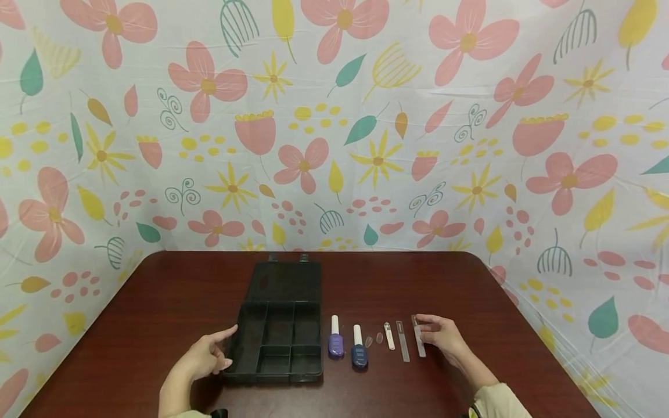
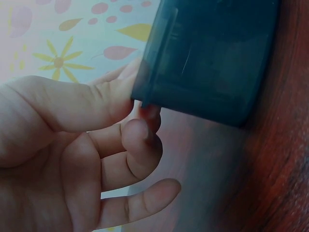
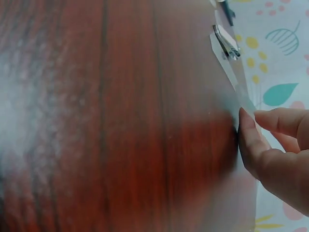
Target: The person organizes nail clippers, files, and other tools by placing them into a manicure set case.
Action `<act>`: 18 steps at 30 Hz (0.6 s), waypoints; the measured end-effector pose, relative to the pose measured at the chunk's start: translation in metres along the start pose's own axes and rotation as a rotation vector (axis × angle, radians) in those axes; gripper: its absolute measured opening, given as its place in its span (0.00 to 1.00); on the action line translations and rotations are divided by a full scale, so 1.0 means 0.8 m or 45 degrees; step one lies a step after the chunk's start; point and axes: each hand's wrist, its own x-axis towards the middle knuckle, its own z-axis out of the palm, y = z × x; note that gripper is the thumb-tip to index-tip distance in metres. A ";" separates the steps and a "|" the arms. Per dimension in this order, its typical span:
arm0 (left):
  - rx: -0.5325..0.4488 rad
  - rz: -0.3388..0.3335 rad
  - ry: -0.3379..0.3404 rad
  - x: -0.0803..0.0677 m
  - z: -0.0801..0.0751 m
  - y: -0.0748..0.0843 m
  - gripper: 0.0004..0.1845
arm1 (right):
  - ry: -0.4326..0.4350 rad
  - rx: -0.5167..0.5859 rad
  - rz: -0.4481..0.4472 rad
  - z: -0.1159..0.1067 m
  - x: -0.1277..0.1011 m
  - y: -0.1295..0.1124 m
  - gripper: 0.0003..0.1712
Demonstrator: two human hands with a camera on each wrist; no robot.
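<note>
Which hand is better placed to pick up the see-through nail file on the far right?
Probably the right hand: its fingertips already touch the clear nail file. The left hand is across at the black organizer box.

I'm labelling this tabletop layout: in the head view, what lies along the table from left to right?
Left hand → black compartment box → purple polish bottle → dark blue polish bottle → small white nail tool → two clear glass nail files → right hand.

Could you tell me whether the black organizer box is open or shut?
Open: the black organizer box shows bare compartments, its lid laid back flat.
</note>
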 end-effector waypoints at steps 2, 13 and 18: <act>0.000 0.000 0.004 0.000 0.000 0.000 0.37 | -0.003 0.026 0.018 0.000 0.000 -0.001 0.25; -0.037 0.014 -0.003 0.001 -0.001 0.000 0.36 | -0.195 0.398 0.080 -0.001 -0.004 -0.017 0.29; -0.044 0.029 -0.025 0.001 -0.001 -0.004 0.36 | -0.240 0.418 0.039 0.006 -0.004 -0.020 0.31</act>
